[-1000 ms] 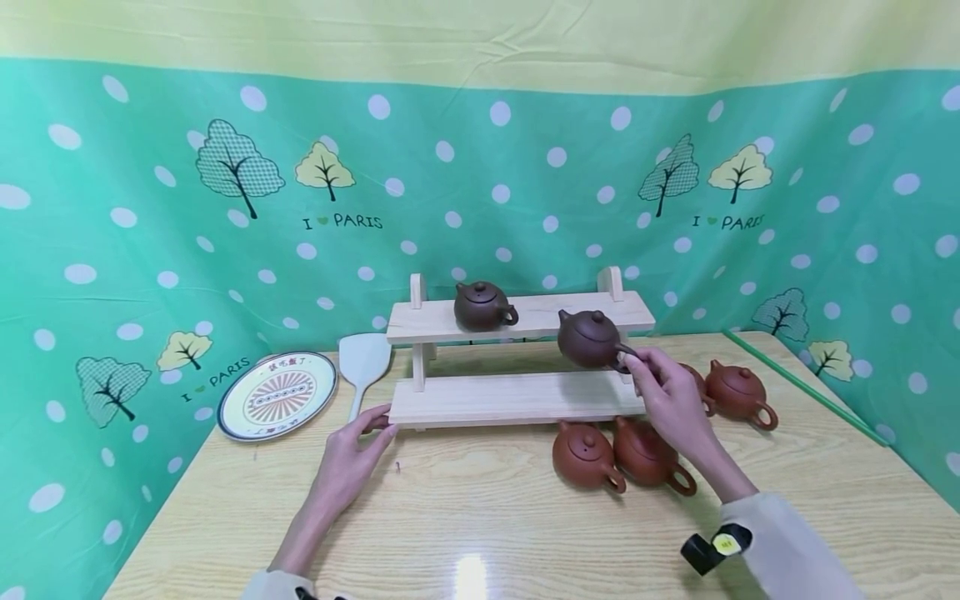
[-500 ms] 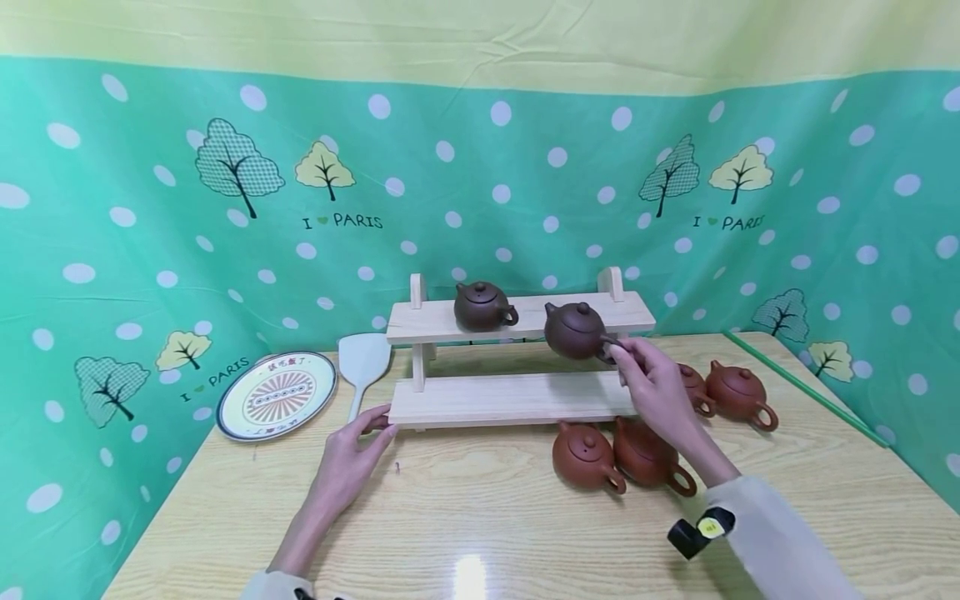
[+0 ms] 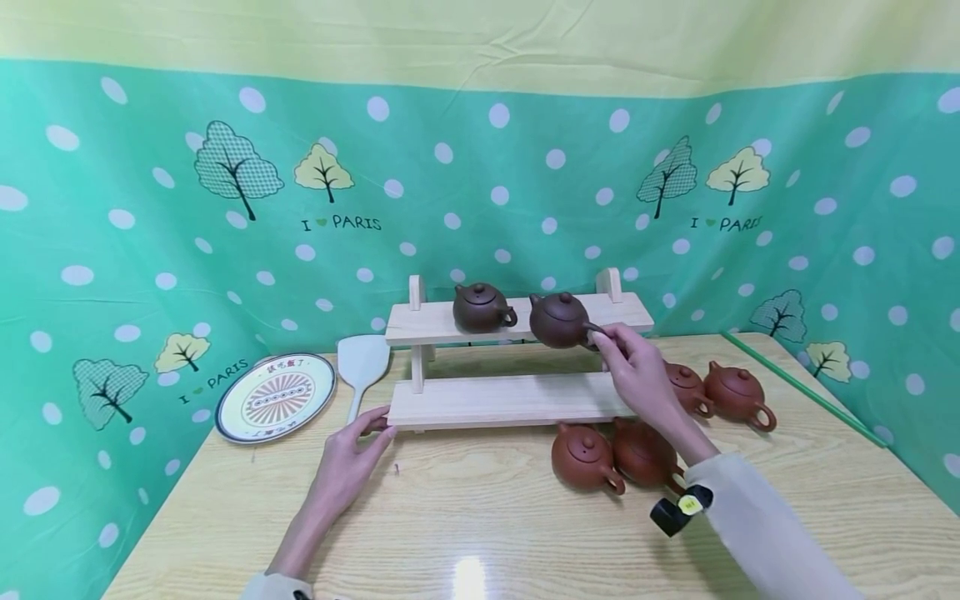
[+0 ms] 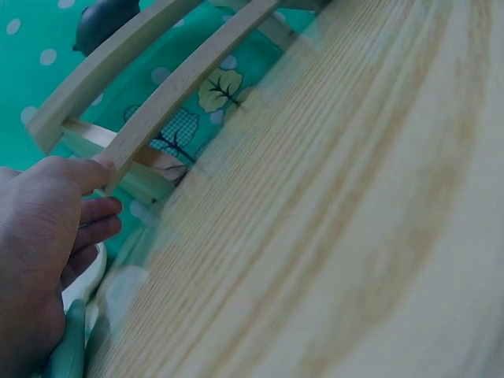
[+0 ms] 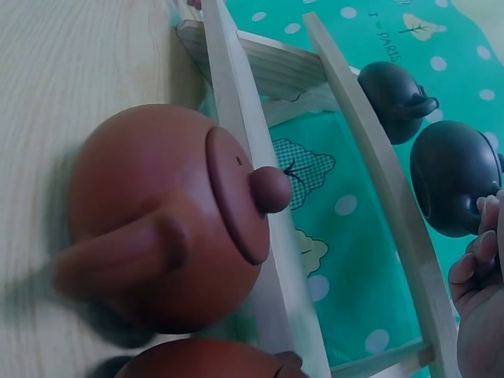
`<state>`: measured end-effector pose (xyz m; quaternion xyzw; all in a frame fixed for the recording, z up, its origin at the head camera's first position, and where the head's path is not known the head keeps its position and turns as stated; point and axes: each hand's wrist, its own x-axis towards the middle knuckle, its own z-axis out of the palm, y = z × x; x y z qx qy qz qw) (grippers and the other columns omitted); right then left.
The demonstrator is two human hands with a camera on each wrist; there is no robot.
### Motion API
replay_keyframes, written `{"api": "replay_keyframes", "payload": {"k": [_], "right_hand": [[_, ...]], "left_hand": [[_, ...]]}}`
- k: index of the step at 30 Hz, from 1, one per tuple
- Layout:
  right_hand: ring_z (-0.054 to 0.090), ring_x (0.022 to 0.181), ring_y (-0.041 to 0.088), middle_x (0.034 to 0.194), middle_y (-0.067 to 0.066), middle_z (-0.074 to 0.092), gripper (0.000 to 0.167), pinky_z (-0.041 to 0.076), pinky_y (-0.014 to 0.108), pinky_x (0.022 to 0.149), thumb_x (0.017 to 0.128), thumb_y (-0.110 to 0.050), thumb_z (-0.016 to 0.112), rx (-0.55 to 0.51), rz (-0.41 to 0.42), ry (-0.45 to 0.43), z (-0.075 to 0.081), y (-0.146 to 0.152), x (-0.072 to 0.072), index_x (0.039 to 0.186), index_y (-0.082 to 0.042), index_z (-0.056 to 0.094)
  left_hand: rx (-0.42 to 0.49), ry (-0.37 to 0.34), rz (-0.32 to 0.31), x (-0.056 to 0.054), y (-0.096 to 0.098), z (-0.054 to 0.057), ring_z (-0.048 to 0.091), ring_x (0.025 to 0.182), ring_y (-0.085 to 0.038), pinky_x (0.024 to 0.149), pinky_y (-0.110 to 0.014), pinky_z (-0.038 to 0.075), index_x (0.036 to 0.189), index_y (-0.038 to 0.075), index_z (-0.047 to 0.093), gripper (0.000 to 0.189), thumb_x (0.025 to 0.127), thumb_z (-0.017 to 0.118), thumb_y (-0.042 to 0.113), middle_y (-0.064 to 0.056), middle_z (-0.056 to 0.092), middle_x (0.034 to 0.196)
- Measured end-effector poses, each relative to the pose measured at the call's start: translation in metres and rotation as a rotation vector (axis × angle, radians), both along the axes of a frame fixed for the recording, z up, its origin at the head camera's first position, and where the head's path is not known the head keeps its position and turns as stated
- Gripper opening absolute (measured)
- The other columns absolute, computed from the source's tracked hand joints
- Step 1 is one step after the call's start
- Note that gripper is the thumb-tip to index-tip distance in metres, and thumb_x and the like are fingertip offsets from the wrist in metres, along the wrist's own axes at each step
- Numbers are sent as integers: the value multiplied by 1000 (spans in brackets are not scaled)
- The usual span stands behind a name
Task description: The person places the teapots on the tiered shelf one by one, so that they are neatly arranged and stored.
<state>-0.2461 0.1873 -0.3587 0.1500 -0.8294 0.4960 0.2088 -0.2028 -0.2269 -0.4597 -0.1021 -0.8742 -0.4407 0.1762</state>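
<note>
While the left hand [image 3: 348, 462] grips the left end of the wooden rack [image 3: 487, 400], probably to steady it, the right hand [image 3: 637, 367] pinches a dark teapot [image 3: 558, 321] by its handle, leaving it free underneath, near the upper shelf [image 3: 429, 322] beside another dark teapot [image 3: 480, 308].

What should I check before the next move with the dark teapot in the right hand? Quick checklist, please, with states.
1. Right hand gripping the held teapot by its handle: ok.
2. Left hand at the left end of the lower board: ok, holding it.
3. Lid on the held teapot: ok, in place.
4. Held teapot apart from the standing dark teapot: ok, but the gap looks small.
5. Held teapot's base down on the upper board: not ok, right wrist view shows a gap.
6. Held teapot empty: cannot tell, lid hides the inside.
</note>
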Motion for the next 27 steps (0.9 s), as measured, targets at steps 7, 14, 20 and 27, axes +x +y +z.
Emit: {"api": "replay_keyframes", "payload": {"k": [7, 14, 20, 27], "right_hand": [[48, 64, 23, 78, 18, 55, 28, 36, 29, 51, 110, -29, 54, 4, 16, -29, 5, -6, -7, 108, -3, 66], [48, 64, 24, 76, 15, 56, 25, 36, 29, 52, 110, -26, 55, 5, 12, -38, 7, -10, -11, 107, -3, 66], [48, 66, 26, 78, 12, 55, 27, 37, 30, 52, 111, -27, 53, 16, 9, -52, 9, -13, -13, 111, -4, 65], [46, 61, 22, 75, 10, 54, 27, 35, 29, 50, 110, -27, 54, 5, 10, -35, 11, -17, -20, 107, -4, 66]], "left_hand": [[-19, 12, 4, 0, 0, 0, 70, 109, -33, 96, -55, 53, 132, 2, 67, 38, 98, 74, 17, -11, 76, 112], [-12, -4, 0, 0, 0, 1, 69, 111, -33, 98, -55, 52, 132, 2, 66, 38, 98, 74, 17, -11, 76, 113], [0, -15, 1, 0, 1, 1, 68, 111, -35, 99, -57, 50, 132, 2, 67, 38, 98, 75, 16, -12, 75, 113], [2, -9, 1, 1, 1, 1, 69, 111, -34, 98, -55, 52, 132, 2, 67, 37, 98, 75, 15, -11, 76, 113]]}}
